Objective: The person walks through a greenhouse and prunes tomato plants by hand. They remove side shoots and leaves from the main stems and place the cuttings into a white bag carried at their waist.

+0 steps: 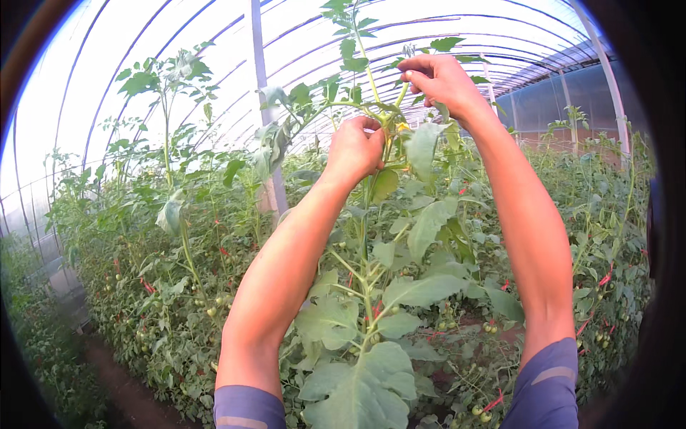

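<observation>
A tall tomato plant stands before me, its main stem (367, 289) rising through broad leaves. My left hand (356, 145) is closed around the upper stem, just below where it branches; its fingertips are partly hidden. Higher and to the right, my right hand (442, 86) pinches a green side shoot (402, 95) between thumb and fingers. A yellow flower (402, 127) shows between the two hands. Above them a thin leafy top (367, 64) points upward. One branch (321, 110) arches left and ends in drooping leaves (272, 147).
Dense tomato plants with green fruit (211, 311) and red ties (494, 401) surround me. A pale post (265, 102) stands behind my left forearm. Curved greenhouse hoops (300, 61) arch overhead. A bare soil path (123, 389) runs at lower left.
</observation>
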{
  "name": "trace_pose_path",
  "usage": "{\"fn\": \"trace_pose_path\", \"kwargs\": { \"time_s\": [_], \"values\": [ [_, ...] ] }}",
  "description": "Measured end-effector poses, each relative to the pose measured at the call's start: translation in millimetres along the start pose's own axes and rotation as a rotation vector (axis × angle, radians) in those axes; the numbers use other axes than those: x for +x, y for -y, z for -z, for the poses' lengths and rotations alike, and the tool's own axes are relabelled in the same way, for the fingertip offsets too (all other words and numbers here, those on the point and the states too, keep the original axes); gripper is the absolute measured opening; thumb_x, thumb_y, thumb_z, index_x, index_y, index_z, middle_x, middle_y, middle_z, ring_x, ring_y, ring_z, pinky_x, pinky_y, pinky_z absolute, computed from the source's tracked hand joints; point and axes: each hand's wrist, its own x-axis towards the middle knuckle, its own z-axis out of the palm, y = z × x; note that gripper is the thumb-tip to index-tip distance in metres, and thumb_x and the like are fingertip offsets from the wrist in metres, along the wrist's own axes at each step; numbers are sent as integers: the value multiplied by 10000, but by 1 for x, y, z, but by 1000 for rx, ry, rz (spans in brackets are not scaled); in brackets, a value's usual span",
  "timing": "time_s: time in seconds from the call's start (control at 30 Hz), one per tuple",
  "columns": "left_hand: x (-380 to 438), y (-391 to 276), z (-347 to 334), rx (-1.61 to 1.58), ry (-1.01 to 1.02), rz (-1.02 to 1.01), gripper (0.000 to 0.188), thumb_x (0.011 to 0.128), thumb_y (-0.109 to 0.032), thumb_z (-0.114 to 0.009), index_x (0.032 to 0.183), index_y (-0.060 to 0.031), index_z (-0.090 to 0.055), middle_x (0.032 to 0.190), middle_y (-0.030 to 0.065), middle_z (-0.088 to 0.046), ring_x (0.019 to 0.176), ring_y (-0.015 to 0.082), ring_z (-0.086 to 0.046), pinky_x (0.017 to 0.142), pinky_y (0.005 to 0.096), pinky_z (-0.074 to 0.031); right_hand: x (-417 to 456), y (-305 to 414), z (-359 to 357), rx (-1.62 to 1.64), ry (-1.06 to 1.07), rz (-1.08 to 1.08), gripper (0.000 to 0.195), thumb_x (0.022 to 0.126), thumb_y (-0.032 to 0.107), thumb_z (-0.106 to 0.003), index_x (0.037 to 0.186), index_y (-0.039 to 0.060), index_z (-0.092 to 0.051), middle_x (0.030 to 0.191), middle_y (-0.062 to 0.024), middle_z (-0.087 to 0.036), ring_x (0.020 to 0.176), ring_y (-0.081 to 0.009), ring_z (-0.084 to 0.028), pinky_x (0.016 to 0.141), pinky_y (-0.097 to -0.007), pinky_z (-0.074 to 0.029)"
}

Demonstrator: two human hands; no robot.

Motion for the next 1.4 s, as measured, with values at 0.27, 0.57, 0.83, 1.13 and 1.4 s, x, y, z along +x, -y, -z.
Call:
{"fn": "trace_pose_path", "kwargs": {
  "time_s": [0.27,0.57,0.83,1.13,1.4],
  "values": [
    [8,20,-2,-319,112,84,386,978,-247,-682,1233,43,-691,845,86,-728,575,127,-650,505,283,-525,13,16,-35,10,27,-216,367,990,128,-573,1328,19,-663,1107,-33,-745,785,-71,-626,589,-244,-517],
    [15,20,-5,-349,66,85,365,978,-324,-703,1080,22,-754,734,55,-691,543,121,-629,496,286,-504,4,15,-40,-5,137,-141,476,990,122,-554,1455,26,-562,1300,-92,-702,1056,-140,-644,838,-296,-529],
    [6,2,1,-288,115,122,465,991,-358,-695,1243,32,-672,846,62,-684,561,102,-584,493,267,-498,16,9,-40,66,134,-103,542,983,188,-640,1468,-17,-515,1314,-130,-691,1117,-169,-681,823,-317,-542],
    [8,-1,-11,-537,140,156,346,989,-203,-692,1261,8,-672,828,42,-667,569,83,-561,460,251,-461,17,47,-26,-301,18,-104,559,906,246,-733,1407,46,-588,1304,-153,-688,1092,-246,-707,904,-369,-556],
    [-9,13,-30,-274,-113,-136,302,918,-168,-709,1129,48,-723,677,115,-697,557,195,-718,540,317,-546,45,126,35,-786,-508,693,213,878,109,-625,1070,40,-688,1062,-173,-681,1048,-368,-629,928,-480,-489]
  ]
}}
